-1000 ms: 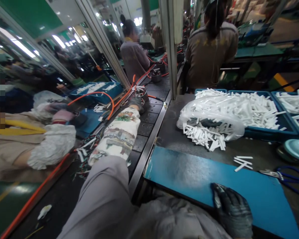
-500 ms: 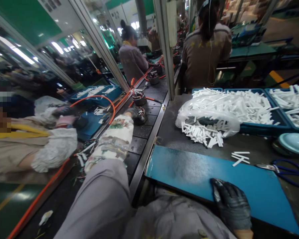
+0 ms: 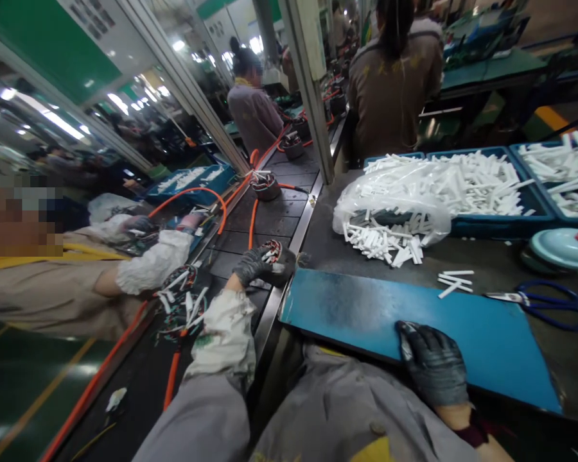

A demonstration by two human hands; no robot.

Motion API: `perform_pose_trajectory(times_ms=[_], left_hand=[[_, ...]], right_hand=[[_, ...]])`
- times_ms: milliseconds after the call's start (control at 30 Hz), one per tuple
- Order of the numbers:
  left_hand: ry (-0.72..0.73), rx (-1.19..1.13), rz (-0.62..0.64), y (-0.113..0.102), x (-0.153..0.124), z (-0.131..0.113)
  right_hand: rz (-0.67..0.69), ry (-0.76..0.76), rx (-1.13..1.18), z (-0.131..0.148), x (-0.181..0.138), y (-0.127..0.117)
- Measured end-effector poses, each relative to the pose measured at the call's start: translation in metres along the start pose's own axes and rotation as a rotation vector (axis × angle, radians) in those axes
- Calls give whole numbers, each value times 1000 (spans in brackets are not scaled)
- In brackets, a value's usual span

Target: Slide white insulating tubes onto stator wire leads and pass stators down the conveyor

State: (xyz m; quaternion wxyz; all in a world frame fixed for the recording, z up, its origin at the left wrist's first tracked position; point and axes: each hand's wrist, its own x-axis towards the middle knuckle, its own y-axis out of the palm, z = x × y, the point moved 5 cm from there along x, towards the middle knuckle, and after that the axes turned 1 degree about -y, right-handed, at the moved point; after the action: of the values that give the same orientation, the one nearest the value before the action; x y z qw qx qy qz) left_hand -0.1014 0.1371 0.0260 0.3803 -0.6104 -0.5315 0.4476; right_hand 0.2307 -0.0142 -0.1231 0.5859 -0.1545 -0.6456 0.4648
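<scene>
Cylinder (image 3: 282, 268), dark, red-and-white top

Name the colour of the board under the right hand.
The board is blue, clearest in the head view.

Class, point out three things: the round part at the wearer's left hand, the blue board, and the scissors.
Round part (image 3: 284, 267): head view, on its dark side wall.
Blue board (image 3: 366, 314): head view, on its bare top.
Scissors (image 3: 519, 296): head view, where blades meet handles.

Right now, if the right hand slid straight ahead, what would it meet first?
Past the blue board it rests on, the right hand would probably meet the loose white pieces; depth is unclear.
</scene>
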Motion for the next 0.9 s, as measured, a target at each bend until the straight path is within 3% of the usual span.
perform_pose_trajectory(times_ms=[133,267,367,433,533,600,733,800,900], left_hand=[[-99,148,120,41,5,-6],[-110,243,186,77,1,-44],[-2,69,150,90,-12,-77],[185,-190,91,85,-22,-89],[486,-529,-3,56,-33,-72],[556,-505,18,44,-31,-43],[561,-445,302,67,-19,-1],[543,-521,346,85,-16,1],[511,-509,342,102,-17,-14]], right_hand=[[14,26,12,1,3,-3],[31,43,21,1,5,-5],[52,51,25,0,4,-5],[75,61,33,0,3,-5],[102,101,67,-2,0,-4],[99,146,130,-8,1,-5],[69,240,295,-38,27,-1],[85,233,228,-57,54,7],[198,226,117,-82,102,31]])
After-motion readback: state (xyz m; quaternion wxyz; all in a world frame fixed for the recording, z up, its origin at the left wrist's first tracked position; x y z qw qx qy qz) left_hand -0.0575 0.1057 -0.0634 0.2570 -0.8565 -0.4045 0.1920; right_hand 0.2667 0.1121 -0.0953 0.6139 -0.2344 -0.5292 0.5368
